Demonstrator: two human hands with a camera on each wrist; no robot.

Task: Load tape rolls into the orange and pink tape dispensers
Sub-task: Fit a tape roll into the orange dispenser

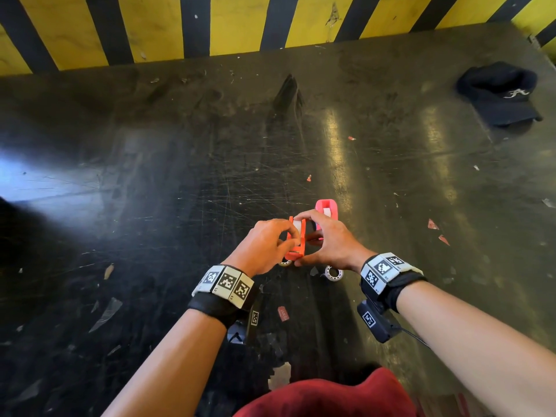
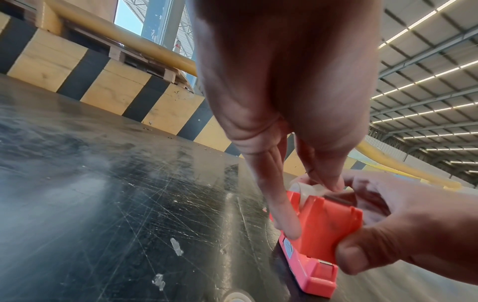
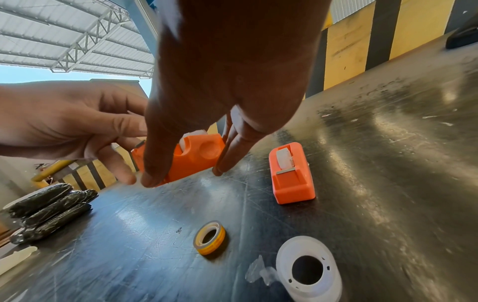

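Your right hand (image 1: 328,242) grips the orange dispenser (image 1: 296,240) just above the desk (image 1: 180,176); your left hand (image 1: 264,245) pinches its tape roll (image 2: 308,189). The pink dispenser (image 1: 327,209) stands just beyond it, loaded. Two spare rolls (image 1: 334,272) lie nearer you.
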